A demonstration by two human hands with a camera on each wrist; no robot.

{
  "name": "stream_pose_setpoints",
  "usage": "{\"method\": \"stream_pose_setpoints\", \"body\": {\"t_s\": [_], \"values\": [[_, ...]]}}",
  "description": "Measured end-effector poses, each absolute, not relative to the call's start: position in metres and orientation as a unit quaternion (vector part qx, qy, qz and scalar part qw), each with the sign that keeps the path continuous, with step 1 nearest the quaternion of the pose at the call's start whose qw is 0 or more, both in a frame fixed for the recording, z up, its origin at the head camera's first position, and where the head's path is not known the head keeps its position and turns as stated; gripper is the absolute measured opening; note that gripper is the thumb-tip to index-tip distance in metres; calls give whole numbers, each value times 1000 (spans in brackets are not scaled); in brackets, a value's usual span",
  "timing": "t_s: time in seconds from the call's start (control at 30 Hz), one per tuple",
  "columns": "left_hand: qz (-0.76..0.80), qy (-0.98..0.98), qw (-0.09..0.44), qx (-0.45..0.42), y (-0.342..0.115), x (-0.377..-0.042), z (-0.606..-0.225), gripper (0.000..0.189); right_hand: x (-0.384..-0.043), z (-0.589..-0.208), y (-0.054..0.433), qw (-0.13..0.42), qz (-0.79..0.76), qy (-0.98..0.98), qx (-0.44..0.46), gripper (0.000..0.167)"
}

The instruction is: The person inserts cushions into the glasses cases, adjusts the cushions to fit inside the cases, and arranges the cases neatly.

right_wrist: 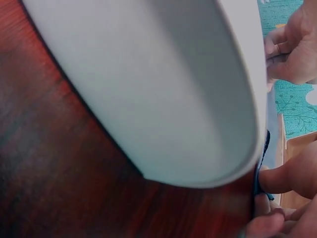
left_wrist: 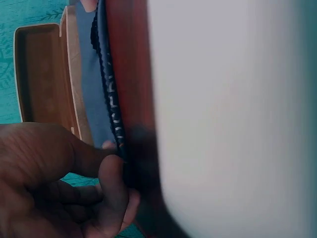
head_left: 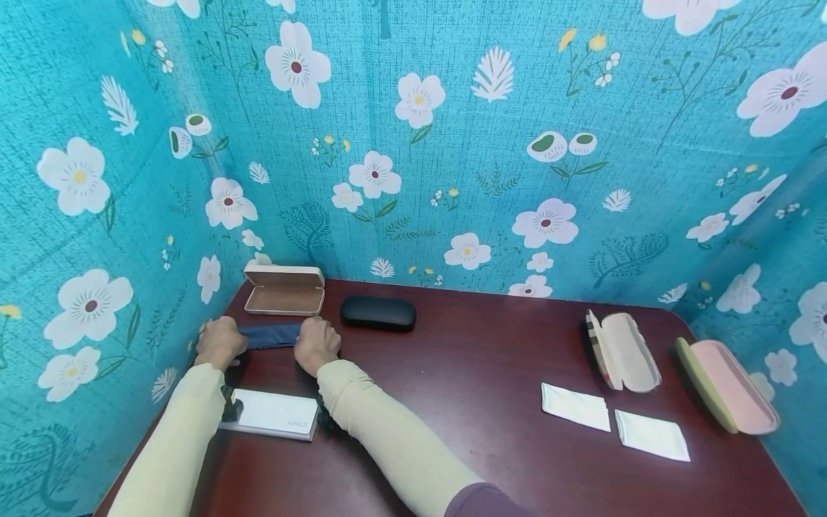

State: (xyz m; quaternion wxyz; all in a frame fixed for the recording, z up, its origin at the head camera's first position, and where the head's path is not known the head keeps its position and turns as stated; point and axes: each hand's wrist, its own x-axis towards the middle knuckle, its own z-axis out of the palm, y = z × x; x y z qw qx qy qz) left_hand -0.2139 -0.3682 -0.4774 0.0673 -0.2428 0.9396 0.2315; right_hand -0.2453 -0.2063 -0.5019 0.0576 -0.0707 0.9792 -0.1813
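Observation:
A dark blue cloth (head_left: 271,336) with a zigzag-cut edge and pale lettering is stretched in a narrow folded strip between both hands. My left hand (head_left: 220,342) pinches its left end between thumb and fingers, as the left wrist view shows. The right hand (head_left: 316,345) pinches the other end. Just behind the cloth stands an open glasses case (head_left: 284,300) with a brown lining. Between my forearms lies a white and grey glasses case (head_left: 276,411) with lettering on its front; its pale surface (left_wrist: 228,99) fills much of the left wrist view.
A black glasses case (head_left: 377,313) lies right of the hands. Two white folded cloths (head_left: 575,407) are on the table's right side. Beyond them stand an open checked case (head_left: 629,352) and an open green case with pink lining (head_left: 733,384). Floral curtain (head_left: 420,179) borders the table (head_left: 465,373).

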Motion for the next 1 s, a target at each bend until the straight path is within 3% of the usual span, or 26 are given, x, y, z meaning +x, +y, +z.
{"method": "stream_pose_setpoints", "body": {"t_s": [0.6,0.77,1.0], "values": [[242,933,88,-251,-374,-214,-482,12,-241,-505,-202,43,-189,978,-81,24],[231,936,96,-248,-377,-209,-480,15,-244,-508,-198,60,-248,964,-71,42],[214,947,90,-222,-380,-209,-475,18,-246,-510,-187,53,-340,938,-54,53]]}}
